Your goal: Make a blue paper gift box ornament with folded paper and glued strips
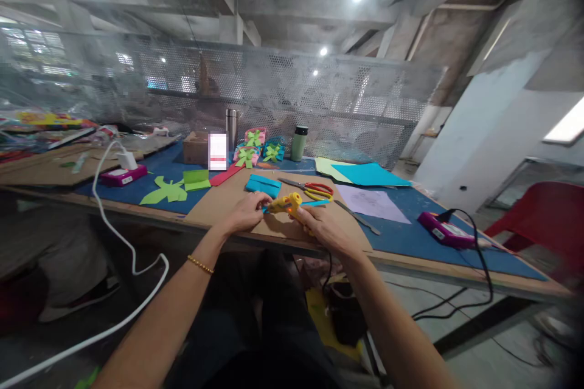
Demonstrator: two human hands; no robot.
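My right hand (323, 228) is wrapped round the handle of a yellow glue gun (288, 201), whose nozzle points left. My left hand (246, 213) pinches the left end of a narrow blue strip (319, 202). The strip passes behind the gun and comes out on its right side; I cannot tell whether the nozzle touches it. Just beyond my left fingers lies a folded blue pouch-like piece (263, 185). Red-and-yellow-handled scissors (314, 188) rest past the gun. Under all this is a brown cardboard sheet (223, 197).
Green cut-out pieces (168, 190) lie at left, near a purple power box (123, 175). Small bow-topped pouches (249, 156), a steel flask (232, 124) and a green bottle (298, 144) stand behind. Blue sheets (369, 174), metal tweezers (365, 223) and another purple box (444, 231) are right.
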